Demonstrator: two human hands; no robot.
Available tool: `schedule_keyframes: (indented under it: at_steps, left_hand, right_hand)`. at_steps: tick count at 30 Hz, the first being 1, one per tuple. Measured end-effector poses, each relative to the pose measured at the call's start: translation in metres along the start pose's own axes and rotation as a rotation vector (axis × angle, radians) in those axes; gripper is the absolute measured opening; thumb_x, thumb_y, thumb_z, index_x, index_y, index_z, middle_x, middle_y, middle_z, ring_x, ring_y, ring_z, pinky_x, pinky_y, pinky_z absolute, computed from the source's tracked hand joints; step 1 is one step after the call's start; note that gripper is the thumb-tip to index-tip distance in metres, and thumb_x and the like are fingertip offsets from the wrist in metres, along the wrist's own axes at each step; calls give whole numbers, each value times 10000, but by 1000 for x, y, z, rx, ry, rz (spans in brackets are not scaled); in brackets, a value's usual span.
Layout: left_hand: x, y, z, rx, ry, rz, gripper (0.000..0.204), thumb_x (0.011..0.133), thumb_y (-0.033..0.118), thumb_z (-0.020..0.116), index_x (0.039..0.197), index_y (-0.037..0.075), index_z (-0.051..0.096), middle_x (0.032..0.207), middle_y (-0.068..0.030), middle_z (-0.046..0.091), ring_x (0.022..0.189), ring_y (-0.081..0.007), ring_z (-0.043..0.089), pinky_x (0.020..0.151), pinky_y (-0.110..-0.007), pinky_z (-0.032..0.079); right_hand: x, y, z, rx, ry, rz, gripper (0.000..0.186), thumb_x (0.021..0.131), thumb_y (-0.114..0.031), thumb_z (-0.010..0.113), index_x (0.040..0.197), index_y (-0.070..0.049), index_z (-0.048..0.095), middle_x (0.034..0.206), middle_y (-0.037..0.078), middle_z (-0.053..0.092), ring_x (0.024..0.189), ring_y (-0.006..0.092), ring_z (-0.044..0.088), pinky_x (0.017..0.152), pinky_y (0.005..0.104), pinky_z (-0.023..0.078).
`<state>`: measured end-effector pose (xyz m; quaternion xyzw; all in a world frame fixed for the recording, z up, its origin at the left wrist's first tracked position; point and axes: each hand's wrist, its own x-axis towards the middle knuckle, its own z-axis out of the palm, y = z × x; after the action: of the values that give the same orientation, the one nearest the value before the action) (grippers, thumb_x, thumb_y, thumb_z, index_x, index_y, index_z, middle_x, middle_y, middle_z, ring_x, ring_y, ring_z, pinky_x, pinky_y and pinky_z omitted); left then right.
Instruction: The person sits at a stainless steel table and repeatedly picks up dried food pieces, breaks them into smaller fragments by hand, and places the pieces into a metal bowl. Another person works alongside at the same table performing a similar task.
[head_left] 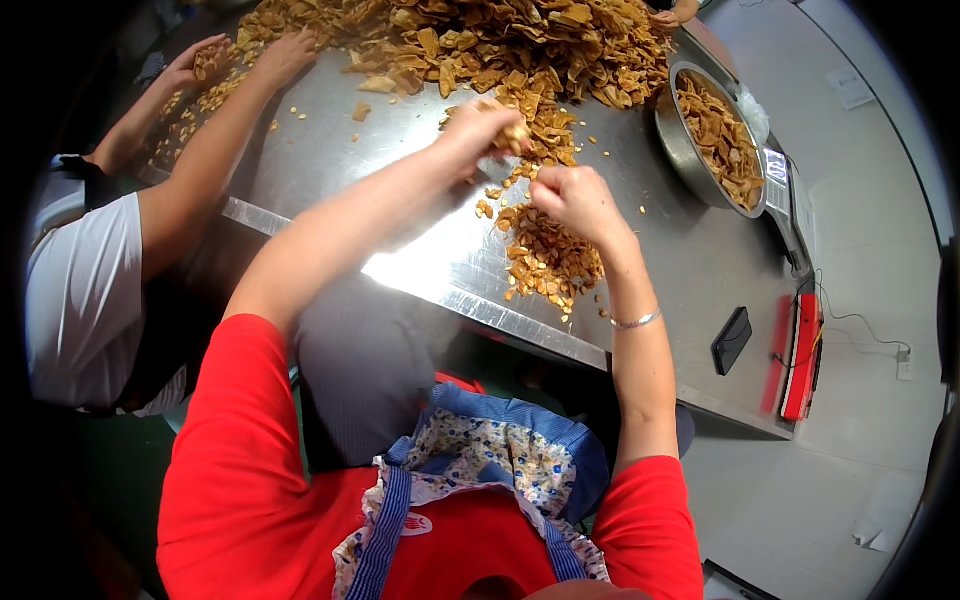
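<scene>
Both arms reach forward; left hand [478,125] and right hand [575,200] close together, fingers curled

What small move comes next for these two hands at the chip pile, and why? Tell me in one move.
Probably drop the pieces held in the left hand onto the small sorted heap near the table edge. The left hand is closed on a few brown chips pulled from the big pile, while the right hand hovers closed just above that heap, so both seem to feed it.
</scene>
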<state>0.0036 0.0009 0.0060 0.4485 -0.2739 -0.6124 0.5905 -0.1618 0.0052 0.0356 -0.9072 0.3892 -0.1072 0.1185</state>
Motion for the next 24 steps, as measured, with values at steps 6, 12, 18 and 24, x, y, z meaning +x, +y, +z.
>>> schedule_keyframes:
  at_steps: [6, 12, 18, 24]
  left_hand:
    - [6, 2, -9, -10, -150, -30, 131, 782, 82, 558, 896, 34, 516, 814, -91, 602, 699, -144, 608, 525, -250, 465]
    - [7, 1, -7, 71, -232, -152, 125, 775, 184, 623, 772, 106, 525, 692, -11, 575, 556, -83, 509, 507, -212, 394]
    - [3, 1, -4, 451, -264, 46, 171, 751, 213, 655, 817, 86, 561, 612, 9, 521, 506, -51, 465, 456, -196, 349]
    - [7, -9, -8, 707, -277, 426, 204, 739, 193, 659, 890, 61, 624, 646, 18, 549, 531, -46, 469, 481, -200, 377]
  right_hand:
    - [-3, 23, -1, -160, 31, 99, 218, 718, -124, 610, 933, -87, 599, 825, 153, 582, 738, 260, 591, 666, 363, 474]
    - [38, 69, 19, -121, 295, 208, 246, 736, -113, 597, 977, -69, 580, 878, 127, 581, 777, 282, 575, 677, 357, 463]
    - [36, 85, 18, 542, 436, 270, 162, 772, -95, 577, 902, -5, 612, 719, 56, 620, 599, 107, 557, 551, 247, 441]
    - [16, 31, 6, 1144, 218, 224, 118, 788, -72, 544, 884, -11, 571, 623, 9, 528, 516, 51, 462, 449, 173, 347]
